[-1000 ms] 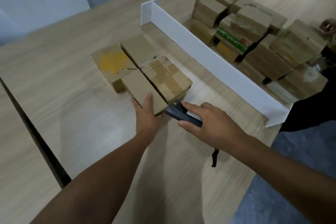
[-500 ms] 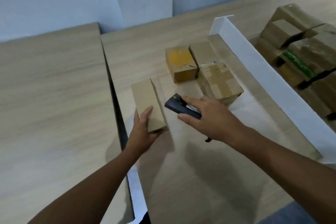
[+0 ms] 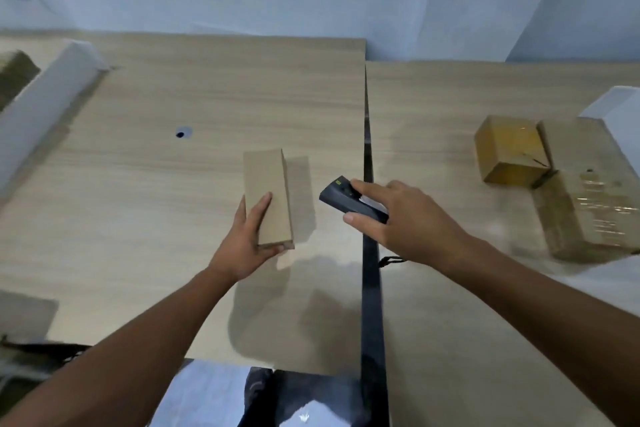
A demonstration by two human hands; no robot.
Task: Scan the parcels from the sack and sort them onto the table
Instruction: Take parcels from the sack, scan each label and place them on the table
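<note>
Left hand (image 3: pixel 246 243) around parcel (image 3: pixel 267 196)

cam=head | worn, wide-angle | looks forward and down | near, above the table (image 3: pixel 138 201) | single view, nothing shared

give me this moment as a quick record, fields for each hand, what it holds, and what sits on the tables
left hand: left hand grips the near end of a long plain brown cardboard box
box place: over the left wooden table
right hand: right hand holds a dark grey handheld scanner at the gap between the tables
right wooden table: yellow-taped cardboard box, clear-taped cardboard box
far left: white divider board
</note>
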